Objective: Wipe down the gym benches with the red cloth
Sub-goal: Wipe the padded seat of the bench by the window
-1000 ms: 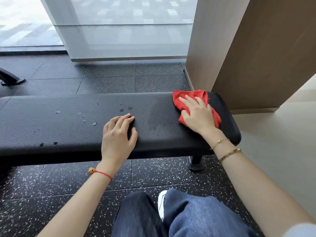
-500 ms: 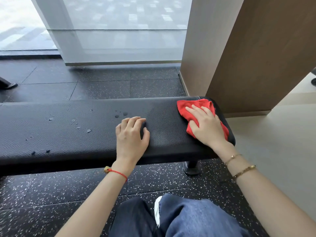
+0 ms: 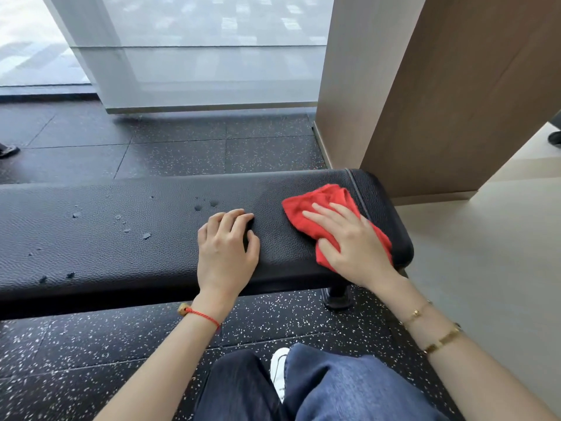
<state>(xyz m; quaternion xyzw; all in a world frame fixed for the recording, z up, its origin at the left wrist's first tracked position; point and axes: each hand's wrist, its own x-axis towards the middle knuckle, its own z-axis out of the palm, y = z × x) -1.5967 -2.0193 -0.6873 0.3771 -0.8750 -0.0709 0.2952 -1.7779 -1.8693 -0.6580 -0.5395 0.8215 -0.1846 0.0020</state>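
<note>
Change since earlier: right hand and red cloth are sitting a little nearer the bench's middle than half a second ago, with more of the rounded right end now lying bare beyond them; left hand is staying in much the same spot.
Right hand: lying palm down with fingers spread and flat, pressing the cloth onto the pad rather than clutching it.
Red cloth: lying crumpled on the black bench top, near its right end, with its far corner sticking out past the fingertips and a strip showing beside the wrist.
Left hand: resting on the pad just beside the cloth but apart from it, fingers curled loosely under and holding nothing, thumb lying along the front edge.
Water droplets: sitting in a small cluster just beyond the left knuckles, with more drops scattered further left across the pebbled leather.
Bench leg: standing on the speckled rubber floor below the right wrist.
Wrists: a red string bracelet is circling the left one; two gold bracelets are sitting on the right forearm.
Person: crouching in front of the bench, with blue jeans and a white shoe showing at the bottom.
Background: a frosted glass panel and a wood-toned wall are standing behind the bench.
</note>
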